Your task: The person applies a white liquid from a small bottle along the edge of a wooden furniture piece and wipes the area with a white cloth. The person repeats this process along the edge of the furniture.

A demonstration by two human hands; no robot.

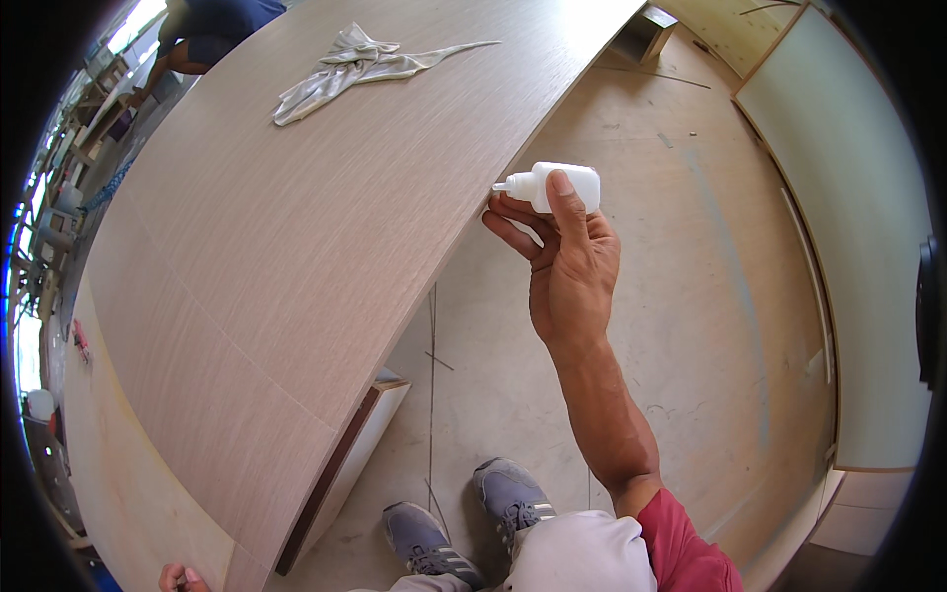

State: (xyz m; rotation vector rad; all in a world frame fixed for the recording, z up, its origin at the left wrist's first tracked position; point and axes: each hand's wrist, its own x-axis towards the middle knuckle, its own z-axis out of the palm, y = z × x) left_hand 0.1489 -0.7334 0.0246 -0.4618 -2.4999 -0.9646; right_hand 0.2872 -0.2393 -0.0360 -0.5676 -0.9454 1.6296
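Observation:
My right hand (572, 247) is closed round a small white squeeze bottle (572, 185), thumb on its side. The bottle lies nearly level, its thin nozzle pointing left at the long edge of a wood-grain panel (296, 257). The nozzle tip is at that edge; whether it touches I cannot tell, and no liquid shows. Some of my right fingers are under the nozzle, close to the panel's side. Only a few fingertips of my left hand (182, 579) come into view at the lower left, by the pale board (148, 493); the rest is cut off.
A crumpled whitish cloth (360, 69) lies on the far part of the panel. Beneath the panel's near end is a box-like support (350, 459). A large pale panel (838, 227) stands at the right. Another person (217, 25) is beyond the panel at the far left.

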